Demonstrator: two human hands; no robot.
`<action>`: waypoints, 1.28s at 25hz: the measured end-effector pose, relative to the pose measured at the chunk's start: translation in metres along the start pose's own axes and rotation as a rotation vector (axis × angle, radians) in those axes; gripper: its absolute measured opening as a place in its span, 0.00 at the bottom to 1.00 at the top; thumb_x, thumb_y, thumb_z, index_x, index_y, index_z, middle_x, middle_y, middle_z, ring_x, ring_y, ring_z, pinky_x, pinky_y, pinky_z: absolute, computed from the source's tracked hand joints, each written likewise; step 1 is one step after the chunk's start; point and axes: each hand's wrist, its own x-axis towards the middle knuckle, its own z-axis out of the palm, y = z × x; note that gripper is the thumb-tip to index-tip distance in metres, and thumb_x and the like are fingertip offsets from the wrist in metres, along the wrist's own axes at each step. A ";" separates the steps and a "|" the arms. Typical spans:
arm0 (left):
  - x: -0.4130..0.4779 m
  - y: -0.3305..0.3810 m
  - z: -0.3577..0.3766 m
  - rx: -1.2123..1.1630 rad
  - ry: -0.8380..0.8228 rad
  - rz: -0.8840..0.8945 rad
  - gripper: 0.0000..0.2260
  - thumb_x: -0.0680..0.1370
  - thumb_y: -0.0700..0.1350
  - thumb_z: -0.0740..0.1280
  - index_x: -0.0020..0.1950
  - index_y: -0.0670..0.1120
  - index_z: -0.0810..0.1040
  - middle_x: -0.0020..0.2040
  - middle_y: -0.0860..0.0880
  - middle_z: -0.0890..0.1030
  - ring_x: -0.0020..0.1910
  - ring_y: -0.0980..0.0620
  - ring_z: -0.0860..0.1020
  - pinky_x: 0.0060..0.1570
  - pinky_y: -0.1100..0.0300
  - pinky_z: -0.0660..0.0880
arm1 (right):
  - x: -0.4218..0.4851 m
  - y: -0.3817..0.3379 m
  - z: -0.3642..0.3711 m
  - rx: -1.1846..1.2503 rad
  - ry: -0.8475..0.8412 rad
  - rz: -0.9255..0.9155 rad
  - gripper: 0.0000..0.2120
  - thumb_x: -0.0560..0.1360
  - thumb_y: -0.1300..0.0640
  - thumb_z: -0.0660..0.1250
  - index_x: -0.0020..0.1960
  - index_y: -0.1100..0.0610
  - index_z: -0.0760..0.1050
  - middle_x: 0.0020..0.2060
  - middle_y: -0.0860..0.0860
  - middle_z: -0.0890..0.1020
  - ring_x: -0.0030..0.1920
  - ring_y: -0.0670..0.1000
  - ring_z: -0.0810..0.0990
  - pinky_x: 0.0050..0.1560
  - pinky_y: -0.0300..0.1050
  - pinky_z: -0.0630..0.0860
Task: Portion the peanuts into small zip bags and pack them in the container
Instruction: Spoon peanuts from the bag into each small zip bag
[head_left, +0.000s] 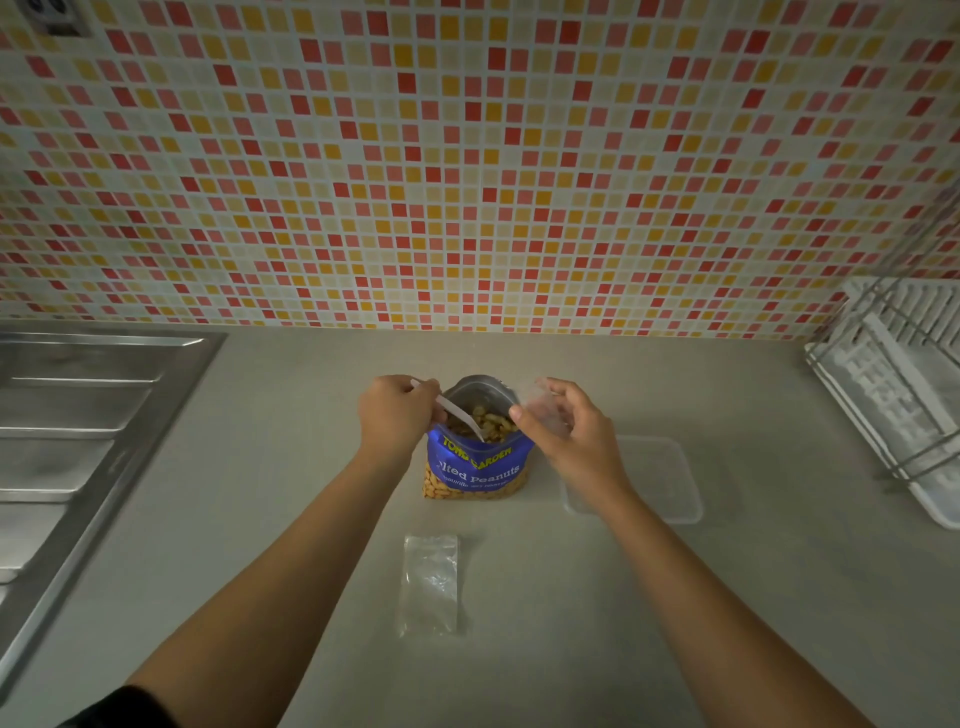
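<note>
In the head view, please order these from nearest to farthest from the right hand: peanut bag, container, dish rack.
From the right hand:
1. Peanut bag, just to its left, touching.
2. Container, just to its right, on the counter.
3. Dish rack, far right.

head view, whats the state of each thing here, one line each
peanut bag: upright on the counter, top open, peanuts inside
white spoon: held by the left hand, bowl end inside the peanut bag
small zip bag: held by the right hand beside the peanut bag's mouth, looks empty
spare zip bag: lying flat on the counter, empty
container: on the counter, no lid visible, empty
dish rack: no dishes visible
</note>
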 end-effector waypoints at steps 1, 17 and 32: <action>-0.001 0.001 0.000 -0.036 -0.035 -0.032 0.12 0.77 0.42 0.64 0.34 0.42 0.79 0.30 0.44 0.80 0.31 0.49 0.77 0.45 0.53 0.79 | 0.000 0.000 0.000 0.004 -0.003 0.002 0.23 0.68 0.44 0.72 0.60 0.48 0.72 0.54 0.44 0.77 0.56 0.44 0.75 0.44 0.28 0.70; 0.034 0.002 -0.029 -0.404 -0.024 -0.234 0.08 0.79 0.42 0.62 0.50 0.38 0.76 0.34 0.47 0.73 0.31 0.55 0.72 0.33 0.65 0.74 | 0.016 -0.002 -0.006 -0.322 0.004 -0.217 0.26 0.65 0.48 0.76 0.59 0.56 0.75 0.53 0.48 0.81 0.51 0.46 0.78 0.53 0.39 0.75; -0.031 0.095 -0.052 0.329 0.041 1.226 0.10 0.77 0.44 0.64 0.41 0.40 0.80 0.32 0.53 0.77 0.29 0.57 0.74 0.31 0.71 0.69 | 0.015 -0.032 0.040 0.064 0.153 -0.112 0.23 0.66 0.46 0.73 0.59 0.48 0.75 0.51 0.44 0.81 0.49 0.42 0.79 0.48 0.38 0.76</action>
